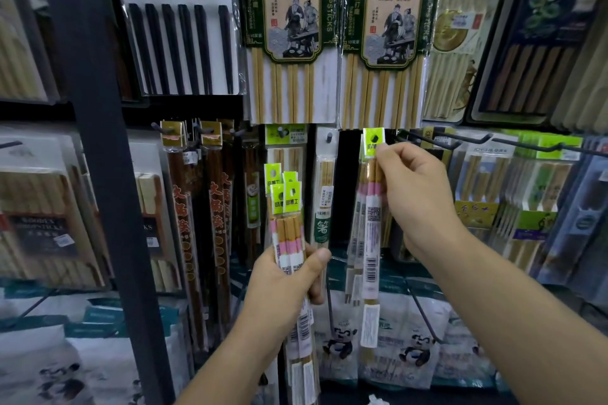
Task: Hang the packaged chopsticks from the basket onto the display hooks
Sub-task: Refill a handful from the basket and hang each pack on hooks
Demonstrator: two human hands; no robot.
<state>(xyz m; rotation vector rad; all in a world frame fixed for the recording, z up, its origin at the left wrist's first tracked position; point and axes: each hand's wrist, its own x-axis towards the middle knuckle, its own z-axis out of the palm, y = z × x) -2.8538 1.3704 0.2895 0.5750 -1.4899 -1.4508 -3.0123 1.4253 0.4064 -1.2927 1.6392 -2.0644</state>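
Charcoal-grey metal post (95,141) stands at the far left, and long red-brown chopstick packs (184,223) hang just right of it. Near the centre, our left hand (286,286) curls its fingers and thumb round an upright bundle of bamboo chopstick packs with lime-green header tabs (284,204). Further right, our right hand (418,194) pinches the green tab of a single clear-wrapped bamboo chopstick pack (371,240) beside the black wire display hooks (454,144). We cannot tell whether the tab is threaded on.
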